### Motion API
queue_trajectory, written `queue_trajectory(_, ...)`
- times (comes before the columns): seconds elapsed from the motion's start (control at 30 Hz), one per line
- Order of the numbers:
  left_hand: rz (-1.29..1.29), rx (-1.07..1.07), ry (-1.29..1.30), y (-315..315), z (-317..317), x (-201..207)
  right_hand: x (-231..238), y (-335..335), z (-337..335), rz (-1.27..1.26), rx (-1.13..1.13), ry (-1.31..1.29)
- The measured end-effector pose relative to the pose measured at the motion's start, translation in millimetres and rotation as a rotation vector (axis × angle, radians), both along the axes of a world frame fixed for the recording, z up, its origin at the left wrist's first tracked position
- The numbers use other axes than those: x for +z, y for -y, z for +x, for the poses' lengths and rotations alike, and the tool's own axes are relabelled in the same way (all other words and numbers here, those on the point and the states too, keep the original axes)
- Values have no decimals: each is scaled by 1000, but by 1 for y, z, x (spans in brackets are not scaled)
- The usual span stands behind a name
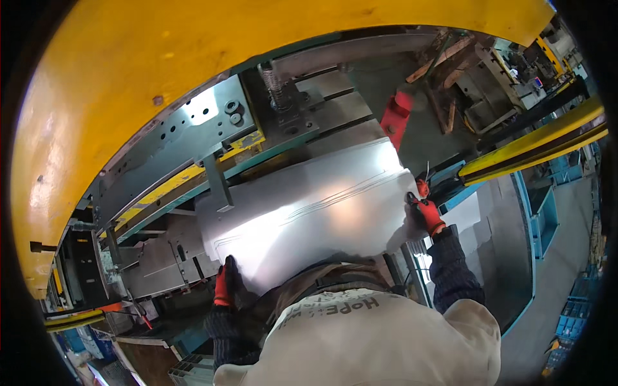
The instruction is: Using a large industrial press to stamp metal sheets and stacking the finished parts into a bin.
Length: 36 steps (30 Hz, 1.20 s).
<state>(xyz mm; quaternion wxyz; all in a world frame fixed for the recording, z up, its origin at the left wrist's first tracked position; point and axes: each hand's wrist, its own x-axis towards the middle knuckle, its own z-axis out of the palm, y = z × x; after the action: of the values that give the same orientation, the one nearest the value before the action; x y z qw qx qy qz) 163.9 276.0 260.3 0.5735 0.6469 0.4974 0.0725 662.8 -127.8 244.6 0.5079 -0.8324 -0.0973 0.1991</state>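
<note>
- Metal sheet (322,212) lies mid-view, its long near edge close to our body; the yellow machine frame (154,71) arches over from 10 to 12 o'clock.
- Our right hand (428,215), red-gloved, is at the sheet's 3 o'clock edge, fingers closed narrowly over it and seemingly holding.
- Our left hand (225,283) touches the edge at 8 o'clock; we cannot tell whether its fingers grip, the underside being hidden.
- To handle it well, we judge, keep both hands level, fingers on the outer edges, and watch the grey bar (217,186) at 10 o'clock, which could snag the sheet.
- Large blue bin (533,283), toward 4 o'clock: flat grey pieces (473,225) inside.
- Smaller blue tub (547,222), beyond at 3 o'clock, and blue crates (575,315) at 4: contents too small for us to tell.
</note>
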Motion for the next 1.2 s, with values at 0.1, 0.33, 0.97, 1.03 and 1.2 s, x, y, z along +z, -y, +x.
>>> queue_trajectory(0.1, -314, 309, 258, 5, 11, -1, -8, 17, 10, -87, -26, -181)
queue_trajectory(0.33, -178, 510, 435, 27, 62, 51, 2, 5, -17, 172, -337, -298)
queue_trajectory(0.97, 561, -618, 94, 122, 131, 142, 16, 199, -266, -107, -1101, -121)
queue_trajectory(1.03, 729, -857, 55, 162, 148, 150, 19, 243, -310, 12, -1174, -185)
queue_trajectory(1.2, 886, -1161, 41, 240, 164, 153, 38, 318, -391, -194, -1318, -258)
